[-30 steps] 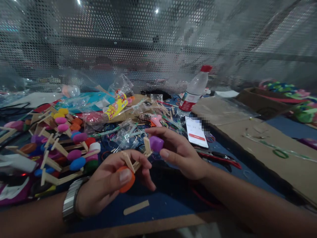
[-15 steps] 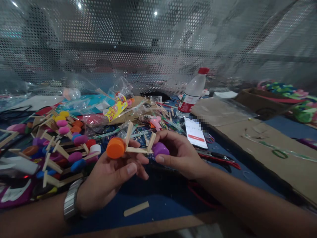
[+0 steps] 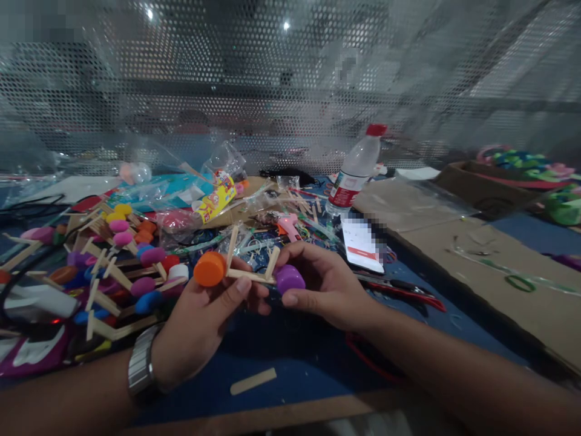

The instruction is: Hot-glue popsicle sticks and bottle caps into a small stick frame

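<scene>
A small wooden-stick piece is held up over the blue table, with an orange cap at its left end and a purple cap at its right end. Two short sticks rise from it. My left hand grips the stick part near the orange cap, thumb on the stick. Fingers and thumb of my right hand pinch the purple cap. Below them a loose flat wooden stick lies on the blue table.
Many stick-and-cap pieces pile up at left. Behind the hands are a pink glue gun, a bottle and a lit phone. Red-handled pliers lie right of the hands, beside cardboard.
My left thumb has moved up onto the stick. The piece has shifted slightly left with both hands still on it, and the view has shifted a little.
</scene>
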### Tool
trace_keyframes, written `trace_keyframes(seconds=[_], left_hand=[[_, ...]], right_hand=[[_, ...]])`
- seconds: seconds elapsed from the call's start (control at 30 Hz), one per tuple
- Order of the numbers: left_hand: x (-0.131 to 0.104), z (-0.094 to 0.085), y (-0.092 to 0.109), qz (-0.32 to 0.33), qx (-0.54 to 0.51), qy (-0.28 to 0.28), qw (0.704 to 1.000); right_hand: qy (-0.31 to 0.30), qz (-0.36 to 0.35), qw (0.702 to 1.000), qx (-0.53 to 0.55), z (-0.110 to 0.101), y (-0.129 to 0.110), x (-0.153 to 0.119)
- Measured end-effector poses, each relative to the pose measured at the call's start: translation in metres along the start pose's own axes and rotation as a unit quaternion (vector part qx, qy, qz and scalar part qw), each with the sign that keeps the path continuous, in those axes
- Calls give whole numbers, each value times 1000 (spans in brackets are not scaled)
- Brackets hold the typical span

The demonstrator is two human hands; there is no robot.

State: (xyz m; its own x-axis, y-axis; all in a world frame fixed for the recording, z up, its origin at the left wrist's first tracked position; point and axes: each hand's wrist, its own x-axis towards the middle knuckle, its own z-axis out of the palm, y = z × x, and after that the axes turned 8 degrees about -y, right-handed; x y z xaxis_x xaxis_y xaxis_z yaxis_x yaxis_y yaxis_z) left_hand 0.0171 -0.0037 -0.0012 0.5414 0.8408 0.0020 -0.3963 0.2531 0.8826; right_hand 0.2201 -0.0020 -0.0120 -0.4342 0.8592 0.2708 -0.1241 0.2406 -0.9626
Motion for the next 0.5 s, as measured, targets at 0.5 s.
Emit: trace_keyframes(seconds=[0.5], left_hand=[[0, -3, -6, -13, 88, -43, 995]], right_hand=[[4, 27, 999, 47, -2, 1, -1]])
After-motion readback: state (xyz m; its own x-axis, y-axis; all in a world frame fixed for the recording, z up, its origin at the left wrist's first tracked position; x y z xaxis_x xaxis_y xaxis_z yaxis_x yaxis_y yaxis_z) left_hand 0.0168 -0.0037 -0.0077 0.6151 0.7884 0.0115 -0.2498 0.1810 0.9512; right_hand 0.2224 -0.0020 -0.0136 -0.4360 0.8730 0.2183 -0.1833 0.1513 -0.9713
